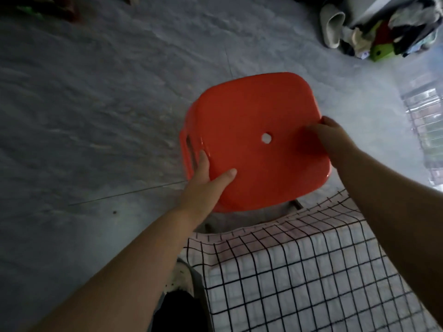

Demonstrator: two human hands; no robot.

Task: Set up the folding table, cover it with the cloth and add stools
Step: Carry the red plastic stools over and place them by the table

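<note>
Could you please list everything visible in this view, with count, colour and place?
Red plastic stool with a centre hole: one, red, centre, gripped at both sides.
White cloth with black grid lines: one, white and black, lower right, draped over a surface.
Grey concrete floor: one, grey, left and top.
Pile of mixed clutter: one, grey, green, red and white, top right corner.
Green plastic piece with a hole: one, green, top right, in that pile.
Left hand: one, on the stool's left edge.
Right hand: one, on the stool's right edge.
</note>
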